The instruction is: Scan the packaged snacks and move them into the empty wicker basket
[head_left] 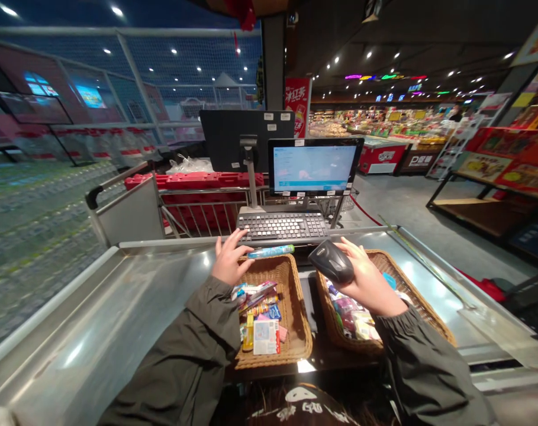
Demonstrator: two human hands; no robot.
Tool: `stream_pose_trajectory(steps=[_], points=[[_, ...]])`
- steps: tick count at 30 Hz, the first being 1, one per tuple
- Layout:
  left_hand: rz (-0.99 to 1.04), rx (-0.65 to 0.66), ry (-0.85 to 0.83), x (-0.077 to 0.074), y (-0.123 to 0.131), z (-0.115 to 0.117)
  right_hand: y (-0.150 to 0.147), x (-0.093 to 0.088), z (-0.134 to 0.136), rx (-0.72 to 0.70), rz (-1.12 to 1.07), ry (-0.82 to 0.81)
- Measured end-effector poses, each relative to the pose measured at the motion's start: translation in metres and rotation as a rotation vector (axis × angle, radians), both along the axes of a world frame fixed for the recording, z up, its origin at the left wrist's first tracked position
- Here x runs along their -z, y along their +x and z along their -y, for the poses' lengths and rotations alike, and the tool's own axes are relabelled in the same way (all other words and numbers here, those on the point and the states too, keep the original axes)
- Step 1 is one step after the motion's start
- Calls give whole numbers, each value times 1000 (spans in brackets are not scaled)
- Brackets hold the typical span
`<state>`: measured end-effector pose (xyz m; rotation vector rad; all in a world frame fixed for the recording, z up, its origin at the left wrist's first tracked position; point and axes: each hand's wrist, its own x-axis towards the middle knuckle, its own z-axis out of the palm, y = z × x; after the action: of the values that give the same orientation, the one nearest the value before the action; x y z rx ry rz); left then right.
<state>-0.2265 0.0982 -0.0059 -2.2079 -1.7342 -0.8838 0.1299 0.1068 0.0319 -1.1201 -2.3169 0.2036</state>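
My left hand (229, 260) is closed on one end of a slim blue tube with a green cap (272, 252), pinched between thumb and fingers. Its upper fingers reach to the left edge of a black keyboard (282, 226). Below the tube is a wicker basket (298, 319) with small packets in it, among them a white box (266, 337). In my right hand (367, 280) is a black handheld barcode scanner (332, 261), its head angled left towards the tube. Under that hand stands a second wicker basket (432, 322), holding several small wrapped goods partly hidden by my forearm.
A lit monitor (313, 168) stands behind the keyboard, with another screen's dark back (233, 139) beside it. Metal counter surfaces (95, 307) flank the baskets. Beyond are a metal cart (126, 207), red crates (197, 180) and, at the right, a display shelf (486, 204).
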Motion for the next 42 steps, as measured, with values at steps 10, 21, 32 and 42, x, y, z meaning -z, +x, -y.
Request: stream_pose_trajectory(steps=[10,21,32,42], points=[[13,-25,-146,41,-13,17,-4,7,2,-4,2,3],[-71,57,-354,84,-7,22,-7,7,8,-6,-1,7],[-321,164,-635,109,15,20,-2,10,7,-14,-17,41],[-323,250,-587,81,25,23,40,5,9,102,-53,93]])
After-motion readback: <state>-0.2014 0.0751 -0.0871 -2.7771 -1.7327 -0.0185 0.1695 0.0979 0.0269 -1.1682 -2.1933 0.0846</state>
